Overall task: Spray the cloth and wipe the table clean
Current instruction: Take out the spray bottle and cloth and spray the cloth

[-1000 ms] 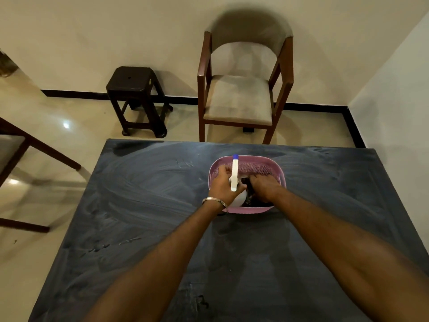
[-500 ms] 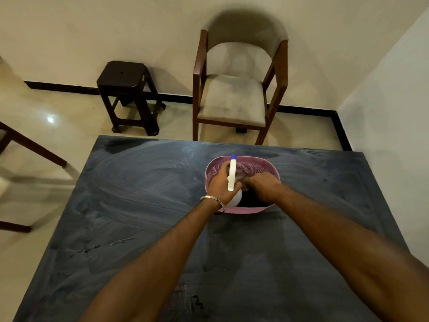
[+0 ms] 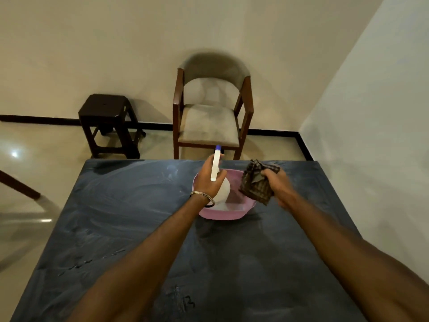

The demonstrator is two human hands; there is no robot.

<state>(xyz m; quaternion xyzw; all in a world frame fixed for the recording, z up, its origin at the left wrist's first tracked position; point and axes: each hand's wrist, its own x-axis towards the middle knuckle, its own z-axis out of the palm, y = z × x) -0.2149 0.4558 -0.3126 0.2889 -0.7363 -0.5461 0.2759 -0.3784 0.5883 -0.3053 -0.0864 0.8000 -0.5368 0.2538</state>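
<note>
My left hand (image 3: 207, 180) grips a white spray bottle (image 3: 222, 190) with a blue tip, held upright above the pink basket (image 3: 222, 213). A dark checked cloth (image 3: 256, 183) hangs bunched from my right hand (image 3: 277, 184), just above the basket's right rim. The basket stands on the far middle of the dark, smeared table (image 3: 116, 228). A metal bangle circles my left wrist.
Behind the table's far edge stand a wooden armchair (image 3: 209, 117) with a beige seat and a dark stool (image 3: 106, 122) to its left. A wall runs along the right. A second table's leg (image 3: 21, 184) shows at far left.
Both hands have come up out of the basket. The left one has lifted the spray bottle, and the right one has pulled the cloth out and to the right.
</note>
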